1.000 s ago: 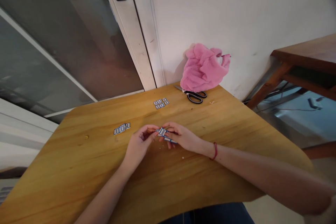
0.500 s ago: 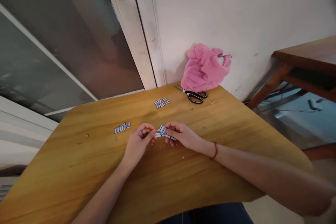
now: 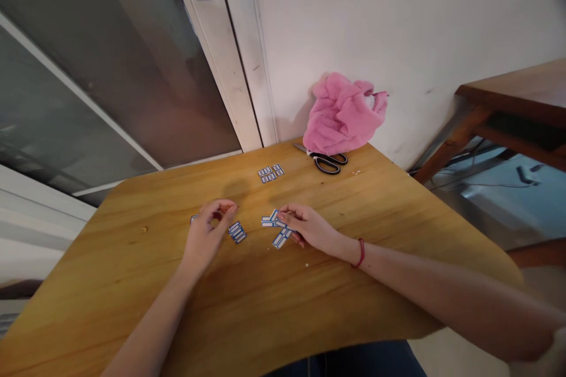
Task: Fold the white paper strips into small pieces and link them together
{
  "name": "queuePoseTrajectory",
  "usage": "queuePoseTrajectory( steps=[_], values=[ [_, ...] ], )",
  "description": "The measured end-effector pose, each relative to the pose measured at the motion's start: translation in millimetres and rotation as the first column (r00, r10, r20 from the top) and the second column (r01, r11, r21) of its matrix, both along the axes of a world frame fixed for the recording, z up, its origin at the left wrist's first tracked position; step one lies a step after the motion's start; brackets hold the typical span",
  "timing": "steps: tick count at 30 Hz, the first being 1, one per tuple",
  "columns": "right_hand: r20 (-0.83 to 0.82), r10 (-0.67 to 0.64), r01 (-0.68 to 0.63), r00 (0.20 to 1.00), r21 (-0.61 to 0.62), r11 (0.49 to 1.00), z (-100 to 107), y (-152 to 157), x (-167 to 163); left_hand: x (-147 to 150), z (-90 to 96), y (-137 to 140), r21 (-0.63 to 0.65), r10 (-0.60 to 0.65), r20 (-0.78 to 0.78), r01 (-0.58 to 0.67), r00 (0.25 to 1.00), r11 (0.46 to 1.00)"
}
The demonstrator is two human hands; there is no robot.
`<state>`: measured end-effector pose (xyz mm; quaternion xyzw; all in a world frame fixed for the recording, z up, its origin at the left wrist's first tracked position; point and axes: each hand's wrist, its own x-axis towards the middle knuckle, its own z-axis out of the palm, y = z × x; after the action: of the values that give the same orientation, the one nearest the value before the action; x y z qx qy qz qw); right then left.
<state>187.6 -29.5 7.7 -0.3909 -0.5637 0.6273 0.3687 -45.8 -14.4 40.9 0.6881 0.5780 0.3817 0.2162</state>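
My right hand (image 3: 305, 225) pinches a small fan of white label stickers (image 3: 282, 240) with blue borders, some pointing left and some down toward me. My left hand (image 3: 207, 232) hovers over the table with its fingers curled and thumb and forefinger tips close together. Whether anything small sits between those tips is too fine to see. Just right of that hand lies a short row of the same labels (image 3: 237, 232). Behind its knuckles another group of labels (image 3: 193, 219) is mostly hidden.
More blue-bordered labels (image 3: 270, 173) lie in rows near the back of the wooden table (image 3: 247, 306). Black-handled scissors (image 3: 327, 163) rest partly under a pink plush cloth (image 3: 345, 115) by the wall. Small scraps dot the tabletop. A second wooden table (image 3: 513, 94) stands at right.
My left hand has moved left, away from the labels in my right hand, uncovering a row on the table and covering the leftmost group. The held labels now fan out more.
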Motion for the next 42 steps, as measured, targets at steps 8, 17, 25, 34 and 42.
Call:
queuePoseTrajectory(
  steps=[8, 17, 25, 34, 42],
  values=[
    [-0.014, -0.025, 0.024, 1.0, -0.051, 0.998, 5, 0, -2, -5, 3.4, 4, -0.03, -0.185, -0.376, 0.188, 0.908, 0.982],
    [-0.005, -0.027, 0.026, 1.0, -0.053, 0.998, 6, 0, -2, -19, -17.8, 12, -0.252, -0.258, -0.308, 0.183, 0.916, 0.95],
    [-0.008, -0.014, 0.013, 1.0, -0.033, 0.999, 2, 2, -2, -8, -4.0, 8, -0.299, -0.189, 0.013, 0.184, 0.982, 0.936],
    [-0.012, -0.021, 0.02, 1.0, -0.059, 0.998, 5, 1, -3, -19, -4.0, 13, -0.414, -0.177, 0.042, 0.178, 0.983, 0.892],
    [-0.016, -0.013, 0.012, 1.0, -0.056, 0.998, 4, 1, -2, -42, 4.5, 22, -0.313, 0.036, 0.153, 0.014, 0.988, 0.95]
  ],
)
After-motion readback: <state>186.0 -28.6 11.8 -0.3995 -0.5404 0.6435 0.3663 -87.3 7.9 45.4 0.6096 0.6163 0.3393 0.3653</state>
